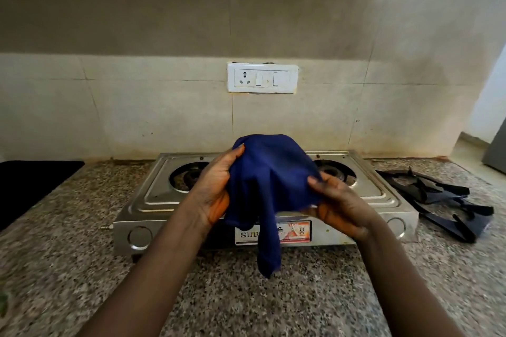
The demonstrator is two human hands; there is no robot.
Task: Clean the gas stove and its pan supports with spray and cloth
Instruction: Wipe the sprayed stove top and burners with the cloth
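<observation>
**Cloth in both hands above stove; supports off to one side**

At inspection, both hands held the blue cloth (269, 175) in the air over the middle of the stove (276, 197). The left hand (216, 191) gripped its left side, fingers curled up into the fabric. The right hand (332, 200) pinched the lower right edge between thumb and fingers. One loose tail hung down past the stove's front label, clear of the counter (246, 295).

The stove stood on the counter with both burner wells bare. The pan supports (438, 197) lay stacked on the counter just right of it. No spray bottle was in view.

Handling assessment: the cloth appeared light, soft and limp, sagging wherever unsupported. It would likely work best bunched into a pad in one palm, with the tail tucked in so it does not drag. The supports looked rigid and heavier, with prongs; they are best lifted by the outer frame.
</observation>
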